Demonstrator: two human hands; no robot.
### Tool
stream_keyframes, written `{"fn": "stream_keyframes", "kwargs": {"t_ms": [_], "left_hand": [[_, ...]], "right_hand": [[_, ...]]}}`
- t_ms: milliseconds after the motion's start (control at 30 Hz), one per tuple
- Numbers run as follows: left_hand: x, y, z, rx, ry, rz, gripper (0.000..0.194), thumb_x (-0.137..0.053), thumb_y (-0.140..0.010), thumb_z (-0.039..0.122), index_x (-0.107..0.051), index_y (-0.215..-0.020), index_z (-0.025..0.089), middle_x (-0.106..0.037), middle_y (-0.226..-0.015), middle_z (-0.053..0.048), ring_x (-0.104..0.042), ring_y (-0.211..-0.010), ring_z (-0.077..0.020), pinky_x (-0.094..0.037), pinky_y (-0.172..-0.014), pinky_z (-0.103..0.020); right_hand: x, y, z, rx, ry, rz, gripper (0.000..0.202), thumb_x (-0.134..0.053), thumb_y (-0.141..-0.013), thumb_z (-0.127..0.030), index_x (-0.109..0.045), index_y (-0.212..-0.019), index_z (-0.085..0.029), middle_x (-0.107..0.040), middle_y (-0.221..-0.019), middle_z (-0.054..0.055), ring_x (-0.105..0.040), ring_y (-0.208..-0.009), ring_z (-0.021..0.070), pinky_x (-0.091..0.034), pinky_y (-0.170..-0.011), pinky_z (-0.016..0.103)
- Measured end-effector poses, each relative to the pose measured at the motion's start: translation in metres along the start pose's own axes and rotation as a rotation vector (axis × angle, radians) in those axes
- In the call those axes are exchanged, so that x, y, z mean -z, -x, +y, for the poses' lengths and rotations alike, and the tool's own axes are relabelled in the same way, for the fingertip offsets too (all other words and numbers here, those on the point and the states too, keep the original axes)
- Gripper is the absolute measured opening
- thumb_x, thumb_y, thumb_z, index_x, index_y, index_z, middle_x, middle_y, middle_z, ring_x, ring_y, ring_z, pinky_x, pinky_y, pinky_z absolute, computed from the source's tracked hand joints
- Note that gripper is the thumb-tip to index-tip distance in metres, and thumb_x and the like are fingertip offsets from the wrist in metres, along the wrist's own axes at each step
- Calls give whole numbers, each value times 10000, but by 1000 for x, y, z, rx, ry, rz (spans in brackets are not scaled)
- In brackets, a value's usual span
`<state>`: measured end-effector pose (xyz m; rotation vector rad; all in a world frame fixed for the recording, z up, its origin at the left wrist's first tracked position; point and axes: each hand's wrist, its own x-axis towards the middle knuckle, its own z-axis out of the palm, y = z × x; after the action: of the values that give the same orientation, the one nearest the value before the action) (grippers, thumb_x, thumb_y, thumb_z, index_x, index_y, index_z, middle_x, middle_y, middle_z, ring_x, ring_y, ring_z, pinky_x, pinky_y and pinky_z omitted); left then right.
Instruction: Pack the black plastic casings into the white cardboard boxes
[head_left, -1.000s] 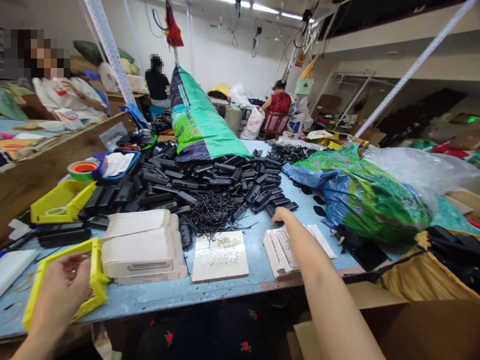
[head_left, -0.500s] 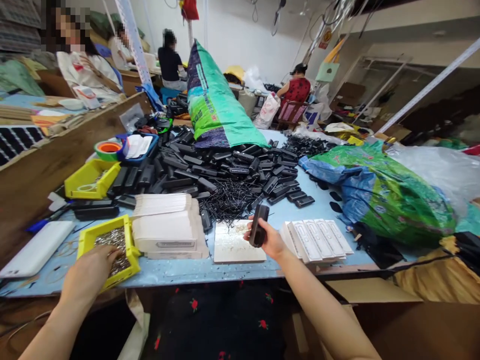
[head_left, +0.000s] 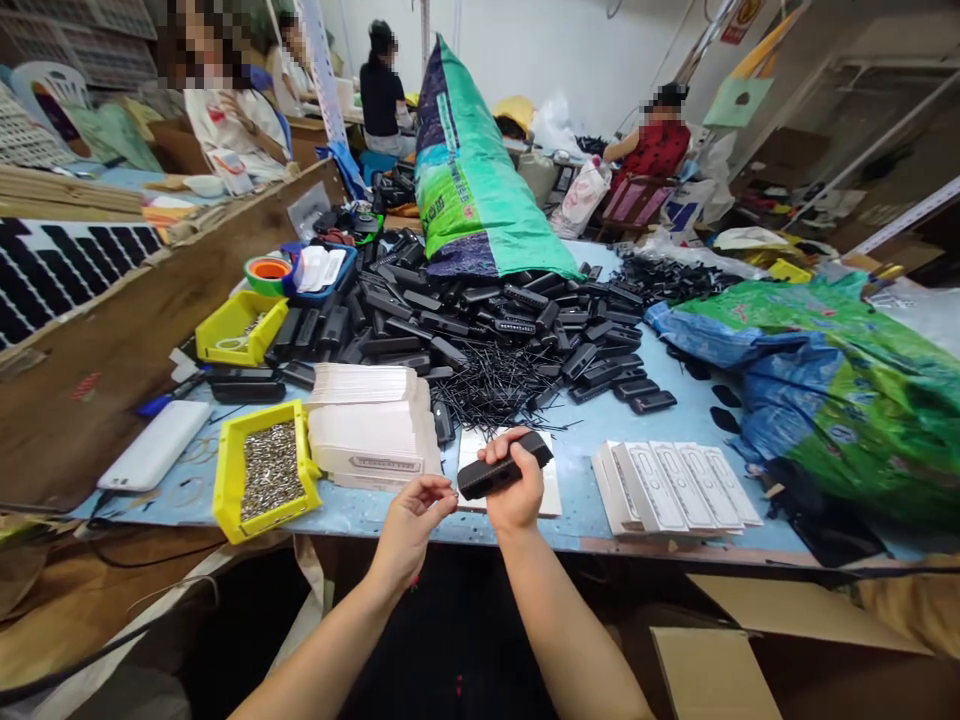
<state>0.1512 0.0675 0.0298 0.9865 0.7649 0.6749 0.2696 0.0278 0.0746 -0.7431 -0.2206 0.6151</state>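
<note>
My right hand [head_left: 517, 490] is wrapped round a long black plastic case [head_left: 491, 473], held tilted over a white board [head_left: 551, 490] at the table's front. Close to the case's left end, my left hand [head_left: 416, 515] is pinched at the fingertips on a tiny bright metal piece, too small to make out its shape. Left of that hand stands a yellow bin [head_left: 225, 490] full of small shiny metal parts [head_left: 277, 470]. Between bin and board is a stack of white folded cards [head_left: 375, 430]. Thin black sticks [head_left: 499, 385] lie heaped behind the board.
Many black cases [head_left: 420, 310] are piled behind, under a green sack [head_left: 495, 190]. Printed white boxes [head_left: 675, 485] stand right, before a green-blue bag [head_left: 825, 380]. A white phone [head_left: 154, 445] and second yellow bin [head_left: 240, 328] are left, beside a wooden board [head_left: 135, 320]. Several people sit beyond.
My left hand has come out of the metal-parts bin and moved right, up to the case. My right hand has turned the case from upright to nearly level. The view has shifted left.
</note>
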Motion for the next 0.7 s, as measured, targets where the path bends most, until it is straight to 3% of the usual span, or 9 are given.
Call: {"fn": "stream_keyframes", "kwargs": {"t_ms": [133,233,300,367,467,533,600,633,700], "left_hand": [[0,0,2,16,53,-24,321,-803,-631,258,-582,-849,178,-610,-720,20,-565,-699,-93,-463,-693,-207],[-5,4,-5,-13,49,8,317,-792,-640,268,-519,-780,186,-587,-709,29,-561,-682,-95,-465,-684,-211],[-7,7,-13,-75,-20,42,293,-763,-672,290,-500,-753,190,-582,-717,20,-576,-702,-112,-478,-705,-235],[-2,7,-19,-146,-175,23,244,-721,-717,315,-520,-794,200,-603,-759,-3,-603,-749,-146,-496,-744,-279],[30,-3,-18,-346,-636,-48,277,-679,-761,323,-572,-997,224,-638,-1006,-71,-603,-981,-226,-470,-904,-388],[63,-16,-11,-523,-1013,-10,361,-665,-775,308,-565,-1113,232,-594,-1174,-110,-528,-1146,-280,-385,-1011,-459],[95,-30,-2,-616,-1324,30,403,-653,-784,288,-552,-1166,213,-570,-1231,-142,-492,-1192,-316,-338,-1030,-493],[108,-36,1,-634,-1440,16,411,-643,-791,277,-545,-1184,206,-569,-1240,-149,-493,-1192,-320,-333,-1026,-490],[125,-46,7,-654,-1605,-49,396,-615,-812,253,-539,-1198,205,-571,-1252,-149,-499,-1190,-312,-332,-1013,-469]], "right_hand": [[3,0,8,-73,8,88,167,-558,-707,-323,-461,-806,-229,-408,-624,-53,-442,-553,102,-448,-624,282],[8,1,14,-46,22,157,160,-512,-731,-347,-425,-805,-236,-383,-632,-53,-430,-547,104,-443,-615,281],[10,4,16,-29,1,197,150,-499,-740,-349,-418,-797,-236,-379,-628,-54,-426,-537,101,-441,-604,277],[14,7,14,-39,19,153,138,-513,-730,-333,-434,-778,-230,-393,-607,-54,-430,-523,100,-437,-589,278],[33,6,6,88,217,-11,127,-565,-703,-321,-487,-740,-228,-459,-587,-36,-477,-545,130,-450,-604,321],[54,-2,2,198,468,-116,148,-631,-657,-320,-520,-687,-227,-520,-600,-12,-516,-585,164,-454,-619,348],[76,-17,2,194,674,-193,166,-669,-617,-301,-525,-628,-218,-549,-597,3,-523,-582,176,-446,-600,343],[86,-25,4,149,721,-198,166,-658,-623,-302,-518,-622,-213,-541,-577,0,-516,-561,172,-444,-585,335],[101,-43,8,78,747,-78,160,-587,-685,-349,-522,-711,-205,-523,-566,-11,-521,-548,169,-460,-591,331]]}}
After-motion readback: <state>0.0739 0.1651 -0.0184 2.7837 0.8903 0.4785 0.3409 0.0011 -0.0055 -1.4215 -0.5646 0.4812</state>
